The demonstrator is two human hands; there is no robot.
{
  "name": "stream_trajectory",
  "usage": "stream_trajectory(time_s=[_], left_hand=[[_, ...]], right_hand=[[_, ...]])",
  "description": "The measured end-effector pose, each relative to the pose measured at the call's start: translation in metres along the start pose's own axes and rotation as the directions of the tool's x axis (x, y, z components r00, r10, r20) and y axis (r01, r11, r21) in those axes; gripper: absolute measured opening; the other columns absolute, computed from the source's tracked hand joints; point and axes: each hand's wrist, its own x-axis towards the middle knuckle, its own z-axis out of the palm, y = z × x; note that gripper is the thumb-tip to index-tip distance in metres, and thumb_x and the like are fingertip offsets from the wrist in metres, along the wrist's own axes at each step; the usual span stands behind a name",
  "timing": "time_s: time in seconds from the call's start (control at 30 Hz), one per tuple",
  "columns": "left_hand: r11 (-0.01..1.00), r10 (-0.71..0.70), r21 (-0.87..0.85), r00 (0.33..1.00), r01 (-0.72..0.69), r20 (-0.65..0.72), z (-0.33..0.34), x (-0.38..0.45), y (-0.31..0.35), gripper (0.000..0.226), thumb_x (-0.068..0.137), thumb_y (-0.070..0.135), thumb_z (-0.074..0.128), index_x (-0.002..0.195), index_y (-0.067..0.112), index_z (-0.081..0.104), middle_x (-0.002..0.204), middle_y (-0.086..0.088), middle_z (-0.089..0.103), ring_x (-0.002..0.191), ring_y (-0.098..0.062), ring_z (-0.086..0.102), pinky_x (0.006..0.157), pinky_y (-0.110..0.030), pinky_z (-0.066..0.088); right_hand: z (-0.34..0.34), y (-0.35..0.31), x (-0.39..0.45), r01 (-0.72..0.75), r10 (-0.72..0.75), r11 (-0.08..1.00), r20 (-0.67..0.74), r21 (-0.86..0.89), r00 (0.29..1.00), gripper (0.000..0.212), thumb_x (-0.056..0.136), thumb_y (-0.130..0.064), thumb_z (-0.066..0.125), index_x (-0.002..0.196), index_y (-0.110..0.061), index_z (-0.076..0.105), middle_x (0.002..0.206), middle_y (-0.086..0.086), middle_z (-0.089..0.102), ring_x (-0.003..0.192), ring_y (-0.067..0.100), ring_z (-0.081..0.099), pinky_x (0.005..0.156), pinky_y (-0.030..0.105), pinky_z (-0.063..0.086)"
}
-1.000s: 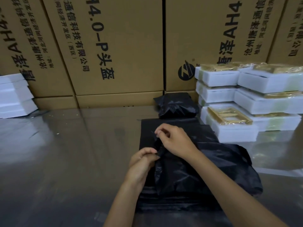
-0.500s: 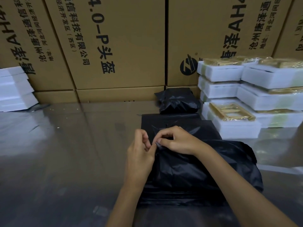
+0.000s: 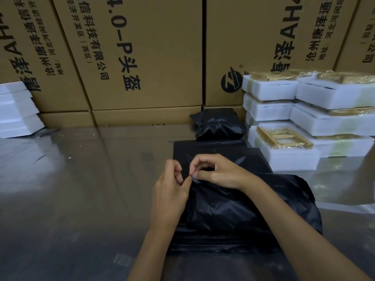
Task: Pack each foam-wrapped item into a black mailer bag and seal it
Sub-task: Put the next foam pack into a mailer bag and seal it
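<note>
A bulging black mailer bag (image 3: 239, 209) lies on the table in front of me, on top of a stack of flat black bags (image 3: 213, 151). My left hand (image 3: 170, 191) and my right hand (image 3: 217, 173) meet at the bag's upper left edge, both pinching the plastic there between thumb and fingertips. What is inside the bag is hidden. A sealed black parcel (image 3: 219, 124) sits behind, against the cartons. Foam-wrapped items with gold contents (image 3: 284, 147) are stacked at the right.
Large brown cartons (image 3: 142, 57) form a wall along the back of the shiny grey table (image 3: 81, 189). A pile of white foam sheets (image 3: 16, 110) lies at the far left.
My left hand rose from the bag's side to meet my right hand, and both now pinch the same spot on the bag's edge. The view shifted slightly downward.
</note>
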Motion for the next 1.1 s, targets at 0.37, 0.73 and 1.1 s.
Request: stream_trajectory(time_s=[0.37, 0.73, 1.1], left_hand=[[0.995, -0.012, -0.098, 1.0, 0.013, 0.013, 0.003, 0.001, -0.002, 0.037, 0.085, 0.018, 0.074, 0.087, 0.042, 0.046, 0.076, 0.019, 0.063, 0.065, -0.004, 0.061, 0.055, -0.01, 0.044], [0.818, -0.233, -0.476, 0.943, 0.322, 0.237, 0.007, 0.01, -0.01, 0.016, 0.084, 0.01, 0.078, 0.09, 0.02, 0.066, 0.056, 0.005, 0.06, 0.056, -0.006, 0.054, 0.057, -0.014, 0.044], [0.767, -0.265, -0.522, 0.925, 0.374, 0.273, 0.004, 0.008, -0.006, 0.006, 0.089, 0.014, 0.074, 0.09, 0.015, 0.068, 0.064, -0.004, 0.052, 0.064, -0.012, 0.047, 0.063, -0.023, 0.039]], right_hand=[[0.002, 0.001, 0.001, -0.06, 0.058, 0.994, -0.028, -0.091, 0.998, 0.006, 0.1, -0.014, 0.055, 0.098, -0.018, 0.06, 0.1, 0.0, 0.074, 0.106, 0.019, 0.065, 0.116, 0.056, 0.027], [0.007, 0.003, 0.003, -0.104, 0.096, 0.993, -0.118, -0.06, 0.988, 0.014, 0.102, -0.019, 0.05, 0.091, -0.028, 0.054, 0.103, -0.007, 0.07, 0.112, 0.019, 0.059, 0.109, 0.049, 0.041], [0.006, 0.006, 0.011, -0.123, 0.226, 0.963, -0.476, 0.239, 0.85, 0.021, 0.104, -0.01, 0.04, 0.089, -0.02, 0.052, 0.088, -0.002, 0.068, 0.106, 0.017, 0.065, 0.105, 0.041, 0.047]])
